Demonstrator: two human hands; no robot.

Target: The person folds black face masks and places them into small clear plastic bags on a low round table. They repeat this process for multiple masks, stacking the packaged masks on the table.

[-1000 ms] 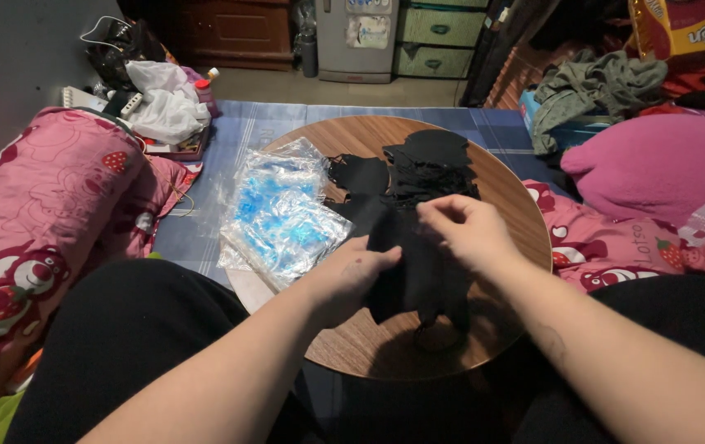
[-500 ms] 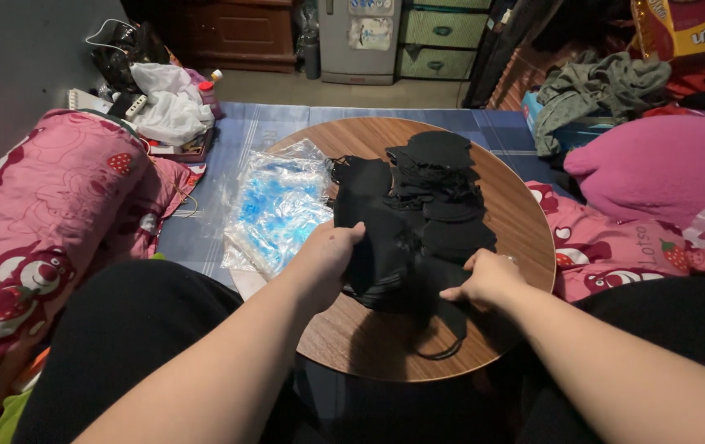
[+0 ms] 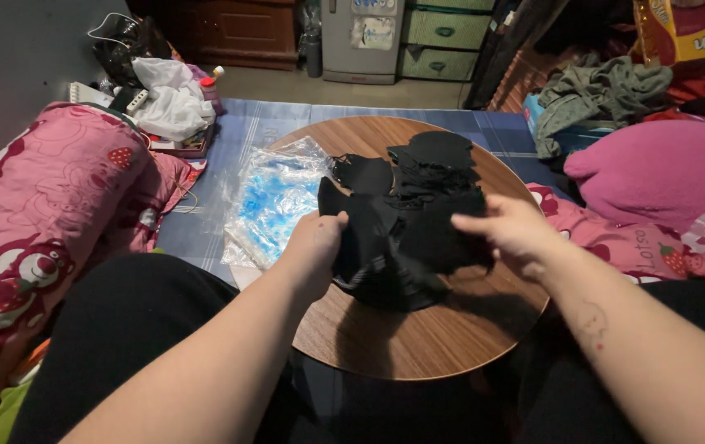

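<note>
Black fabric bundle gripped by left hand, right hand, shape indistinct

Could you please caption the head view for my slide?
Both hands, left hand and right hand, hold a black fabric piece over a round wooden table.

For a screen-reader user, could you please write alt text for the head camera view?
Both hands, left hand and right hand, hold a black fabric piece above a round wooden table. More black pieces are piled behind, beside a clear plastic bag.
</note>
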